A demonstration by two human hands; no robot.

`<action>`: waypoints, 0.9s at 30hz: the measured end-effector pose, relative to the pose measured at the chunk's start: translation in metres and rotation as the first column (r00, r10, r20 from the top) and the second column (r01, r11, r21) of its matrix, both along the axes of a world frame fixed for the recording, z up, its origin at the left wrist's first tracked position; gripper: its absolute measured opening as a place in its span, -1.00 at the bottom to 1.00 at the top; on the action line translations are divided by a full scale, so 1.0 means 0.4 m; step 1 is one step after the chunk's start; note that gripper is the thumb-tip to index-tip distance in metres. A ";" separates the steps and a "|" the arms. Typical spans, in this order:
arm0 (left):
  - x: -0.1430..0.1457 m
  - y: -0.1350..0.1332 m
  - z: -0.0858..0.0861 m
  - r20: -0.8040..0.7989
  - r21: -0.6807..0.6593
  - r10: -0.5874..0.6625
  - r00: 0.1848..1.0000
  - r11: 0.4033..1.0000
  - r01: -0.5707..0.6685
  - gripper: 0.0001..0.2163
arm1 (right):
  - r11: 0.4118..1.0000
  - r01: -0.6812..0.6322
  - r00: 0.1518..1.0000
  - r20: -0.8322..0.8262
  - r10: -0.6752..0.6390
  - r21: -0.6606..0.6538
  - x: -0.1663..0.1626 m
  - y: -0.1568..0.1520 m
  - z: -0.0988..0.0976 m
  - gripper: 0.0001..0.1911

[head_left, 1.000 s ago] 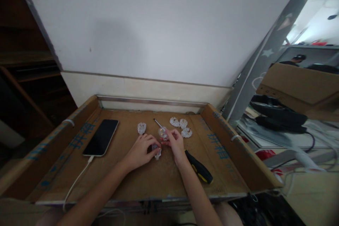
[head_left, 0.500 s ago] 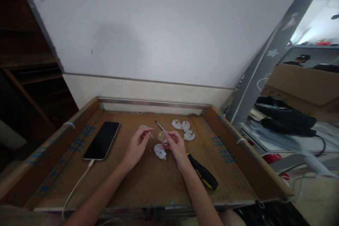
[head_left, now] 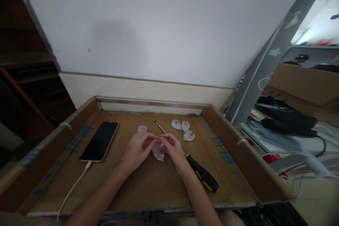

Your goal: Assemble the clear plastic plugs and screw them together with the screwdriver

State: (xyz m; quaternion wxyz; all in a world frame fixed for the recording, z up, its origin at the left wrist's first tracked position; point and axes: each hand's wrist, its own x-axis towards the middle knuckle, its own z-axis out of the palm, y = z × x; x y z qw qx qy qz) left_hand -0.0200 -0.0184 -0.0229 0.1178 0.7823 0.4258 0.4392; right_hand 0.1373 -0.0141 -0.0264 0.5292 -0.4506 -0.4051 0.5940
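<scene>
My left hand (head_left: 140, 147) is closed, its thumb and forefinger pinching a small, thin brass-coloured piece (head_left: 158, 137). Fingertips of my right hand (head_left: 171, 148) meet it at the other end, also in a pinch. Just below the fingers lies a clear plastic part (head_left: 158, 152) with small holes, partly covered by my right hand; something reddish shows at its side. A screwdriver (head_left: 202, 173) with a black and yellow handle lies to the right, its shaft running behind my right hand. One more clear plastic piece (head_left: 142, 128) sits beyond my left hand.
Several clear plastic pieces with metal parts (head_left: 189, 136) lie at the back right of the cardboard tray (head_left: 148, 190). A phone (head_left: 99, 142) on a white cable (head_left: 71, 191) is at the left. Raised cardboard sides and a wall (head_left: 159, 42) bound the space.
My hands have come together, the left moving right with the brass-coloured piece. The clear round piece that was in my right fingers no longer shows apart from the hands.
</scene>
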 end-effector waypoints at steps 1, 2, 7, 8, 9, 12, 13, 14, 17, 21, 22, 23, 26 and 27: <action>-0.002 -0.002 0.004 0.008 -0.004 0.018 1.000 1.000 -0.018 -0.87 | 1.000 0.011 1.000 -0.008 -0.011 -0.006 0.002 0.000 0.000 -0.49; -0.004 -0.003 0.006 0.017 -0.012 0.036 0.999 0.999 -0.035 -0.82 | 1.000 0.020 1.000 -0.016 -0.020 -0.011 0.003 0.000 -0.001 -0.49; -0.001 0.000 0.002 0.052 -0.082 0.060 0.997 0.995 -0.056 -0.77 | 0.999 0.018 0.998 -0.055 -0.020 -0.043 0.008 -0.003 0.002 -0.47; 0.000 0.002 -0.001 0.083 -0.107 0.060 0.995 0.993 -0.051 -0.78 | 0.999 0.011 0.998 -0.063 -0.014 -0.049 0.009 -0.004 0.003 -0.47; 0.001 0.004 -0.003 0.121 -0.135 0.064 0.991 0.990 -0.047 -0.79 | 0.999 0.006 0.997 -0.071 -0.010 -0.054 0.009 -0.004 0.003 -0.47; 0.004 0.010 -0.007 0.232 -0.197 0.091 0.968 0.979 -0.045 -0.83 | 0.998 -0.004 0.996 -0.090 -0.002 -0.065 0.009 -0.005 0.004 -0.48; 0.005 0.011 -0.006 0.258 -0.201 0.097 0.961 0.978 -0.045 -0.84 | 0.998 -0.006 0.996 -0.095 0.000 -0.067 0.010 -0.005 0.004 -0.49; 0.005 0.011 -0.004 0.279 -0.201 0.098 0.955 0.979 -0.042 -0.85 | 0.998 -0.010 0.995 -0.098 0.004 -0.068 0.010 -0.006 0.004 -0.50; 0.007 0.005 0.003 0.309 -0.191 0.073 0.948 0.981 -0.013 -0.87 | 0.997 -0.035 0.994 -0.109 0.027 -0.068 0.009 -0.008 0.005 -0.53; 0.010 -0.004 0.009 0.246 -0.159 0.027 0.969 0.987 0.012 -0.88 | 0.993 -0.094 0.988 -0.128 0.084 -0.070 0.007 -0.014 0.010 -0.54; 0.009 -0.005 0.008 0.212 -0.133 0.021 0.977 0.991 0.007 -0.88 | 0.992 -0.109 0.986 -0.134 0.099 -0.069 0.007 -0.015 0.012 -0.54; 0.008 -0.005 0.008 0.175 -0.101 0.019 0.984 0.995 -0.002 -0.88 | 0.990 -0.122 0.983 -0.143 0.111 -0.068 0.007 -0.016 0.013 -0.54; 0.003 -0.004 0.005 0.087 -0.001 0.045 0.995 0.999 -0.045 -0.89 | 0.988 -0.139 0.977 -0.173 0.127 -0.061 0.009 -0.018 0.017 -0.55; 0.001 -0.003 0.005 0.067 0.023 0.058 0.996 0.998 -0.059 -0.88 | 0.989 -0.138 0.975 -0.182 0.125 -0.060 0.010 -0.019 0.019 -0.55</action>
